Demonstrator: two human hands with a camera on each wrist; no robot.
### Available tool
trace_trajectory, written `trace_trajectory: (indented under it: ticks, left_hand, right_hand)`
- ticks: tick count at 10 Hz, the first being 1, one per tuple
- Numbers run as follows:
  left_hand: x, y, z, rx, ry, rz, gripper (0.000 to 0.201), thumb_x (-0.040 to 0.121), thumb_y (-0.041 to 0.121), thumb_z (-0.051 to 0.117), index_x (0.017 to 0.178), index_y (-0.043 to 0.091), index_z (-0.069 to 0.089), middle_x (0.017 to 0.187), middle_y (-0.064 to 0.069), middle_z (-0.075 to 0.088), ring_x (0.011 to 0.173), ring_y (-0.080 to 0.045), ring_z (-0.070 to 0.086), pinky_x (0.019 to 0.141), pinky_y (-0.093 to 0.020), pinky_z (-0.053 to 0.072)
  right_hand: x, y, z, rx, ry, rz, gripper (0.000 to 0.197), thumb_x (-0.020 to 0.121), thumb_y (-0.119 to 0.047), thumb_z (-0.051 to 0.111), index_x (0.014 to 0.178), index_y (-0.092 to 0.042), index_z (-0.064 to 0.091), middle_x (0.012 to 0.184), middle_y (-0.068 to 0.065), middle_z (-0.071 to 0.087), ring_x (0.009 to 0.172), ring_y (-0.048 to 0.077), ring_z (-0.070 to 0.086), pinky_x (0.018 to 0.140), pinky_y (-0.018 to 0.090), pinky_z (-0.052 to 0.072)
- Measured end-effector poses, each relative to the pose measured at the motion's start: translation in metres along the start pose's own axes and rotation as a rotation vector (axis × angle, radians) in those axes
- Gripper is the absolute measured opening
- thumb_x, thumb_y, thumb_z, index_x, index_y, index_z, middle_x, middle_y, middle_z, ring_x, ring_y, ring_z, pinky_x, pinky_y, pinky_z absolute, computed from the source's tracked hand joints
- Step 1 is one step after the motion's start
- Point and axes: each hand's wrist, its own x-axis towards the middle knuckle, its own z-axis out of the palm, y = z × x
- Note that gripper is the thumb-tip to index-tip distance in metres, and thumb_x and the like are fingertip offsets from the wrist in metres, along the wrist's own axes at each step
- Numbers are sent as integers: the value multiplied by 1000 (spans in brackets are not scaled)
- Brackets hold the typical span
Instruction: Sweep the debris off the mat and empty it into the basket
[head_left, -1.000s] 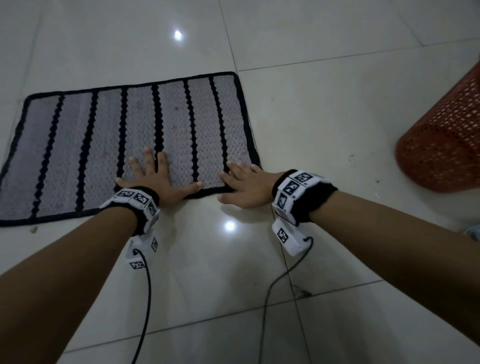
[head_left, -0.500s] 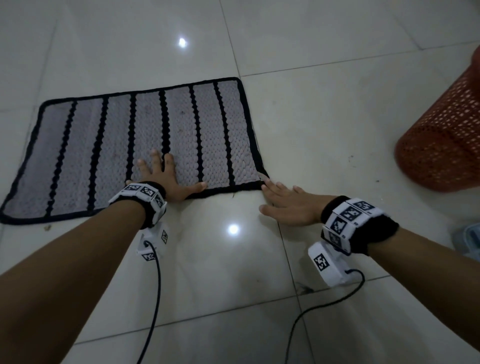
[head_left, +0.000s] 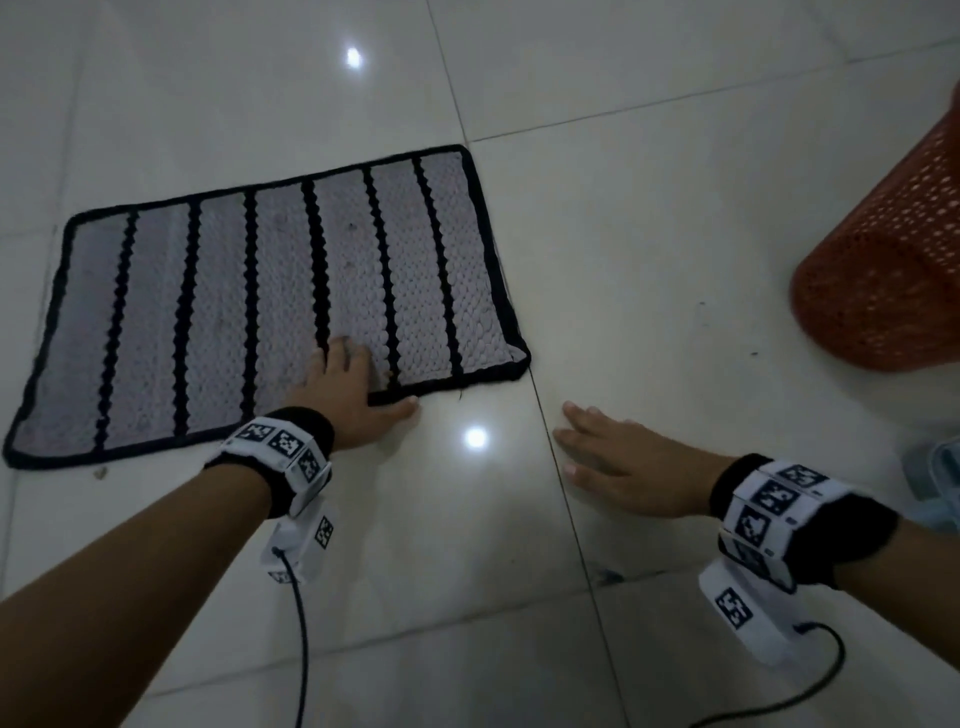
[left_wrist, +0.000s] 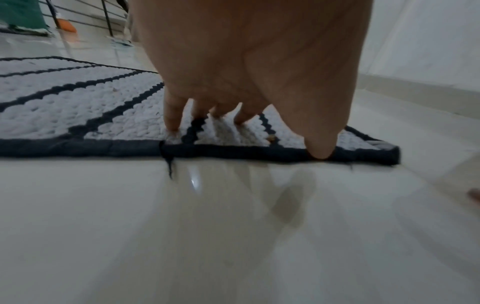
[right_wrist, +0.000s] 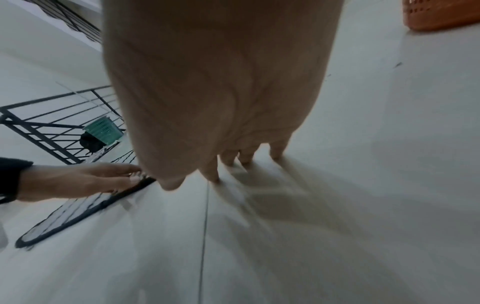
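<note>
- Down on the tiled floor (head_left: 649, 234), both hands lie flat with fingers straight and gripping nothing.
- Left hand (head_left: 345, 389) rests on the near edge of the mat (head_left: 218, 312): fingers on the grey weave close to the near right corner, thumb stretched along the black border where it meets the floor. The left wrist view shows the fingertips (left_wrist: 172, 123) pressing the weave and the thumb tip on the border.
- Right hand (head_left: 618, 462) lies palm down on bare tile, off the mat and just right of a grout line, apart from the mat's near right corner. The right wrist view shows its fingertips (right_wrist: 276, 152) touching the floor.
- Between the hands is a stretch of open glossy tile; more bare floor runs from the right hand out to the basket.
- Small specks of debris (head_left: 352, 227) sit on the grey stripes of the mat, and one orange-brown crumb (left_wrist: 271, 138) lies by a black stripe beside the left fingers. Another bit (head_left: 98, 473) lies on the floor off the near left edge.
- An orange perforated basket (head_left: 893, 270) stands to the right, well apart from the mat; its inside is out of sight.
- A dark metal railing (right_wrist: 52, 123) and a green crate (right_wrist: 103, 130) stand farther off.
</note>
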Motion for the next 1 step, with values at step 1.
trace_trajectory:
  ticks: [1]
  left_hand:
    - [-38,16,-2,-48,-130,102,91,85,70,49,154,18,20,164,-6,2,149,-25,13,118,-38,19]
  right_hand:
    - [-30,-18,-24,138,-119,99,65,98,-58,21,154,-25,19,163,-3,14,149,16,16,120,30,11]
